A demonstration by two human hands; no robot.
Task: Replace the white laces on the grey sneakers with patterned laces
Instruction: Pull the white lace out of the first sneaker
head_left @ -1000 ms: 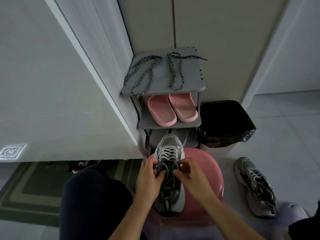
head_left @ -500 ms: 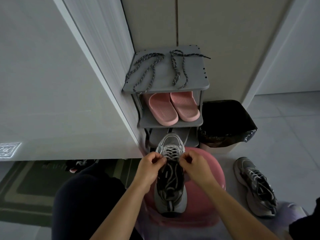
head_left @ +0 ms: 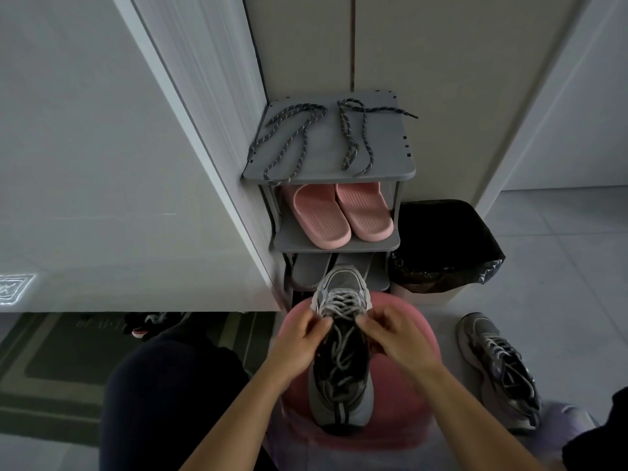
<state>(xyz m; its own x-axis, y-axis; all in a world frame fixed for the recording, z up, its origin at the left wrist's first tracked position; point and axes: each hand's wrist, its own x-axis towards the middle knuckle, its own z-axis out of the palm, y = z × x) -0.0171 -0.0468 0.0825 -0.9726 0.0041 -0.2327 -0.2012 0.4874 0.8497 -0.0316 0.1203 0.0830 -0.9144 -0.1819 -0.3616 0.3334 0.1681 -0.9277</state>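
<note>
On a pink stool (head_left: 401,423) in front of the person lay one grey sneaker (head_left: 341,399), toe pointing away and heel nearest the camera. Its white lace (head_left: 343,305) was threaded across the toe-end eyelets and hung loose in tangled loops over the dark tongue. The left hand (head_left: 299,338) pinched the lace at the shoe's left edge with curled fingertips, and the right hand (head_left: 396,334) pinched it at the right edge in the same way, both at the upper eyelets. The other sneaker (head_left: 499,368) stood on the floor to the right, well apart, its white lace in place. Beyond the stool, two patterned laces (head_left: 289,137) lay side by side on the top of a grey rack (head_left: 323,154), not touching the hands. Pink slippers (head_left: 336,215) sat on the shelf below. A bin (head_left: 441,246) lined with a black bag stood just beside the rack.
</note>
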